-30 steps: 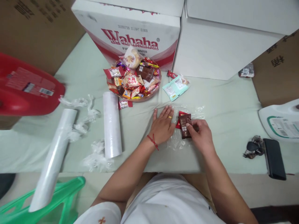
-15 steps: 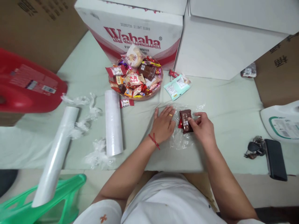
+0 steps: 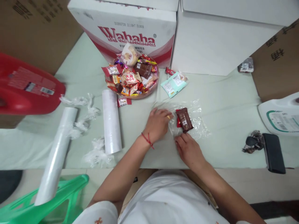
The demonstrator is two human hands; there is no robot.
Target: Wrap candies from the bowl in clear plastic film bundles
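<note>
Left hand, fingers curled, and right hand, fingers bunched, at left and near edges of film; pinch indiscernible | brown packet over red packet, on film | risk: uneven tugging could slide packets apart.

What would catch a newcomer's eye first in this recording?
Probably the bowl of bright-wrapped sweets, before the white-and-red Wahaha box. The big red jug at far left also stands out. By the right hand, a brown bar overlaps a red packet on clear plastic.
</note>
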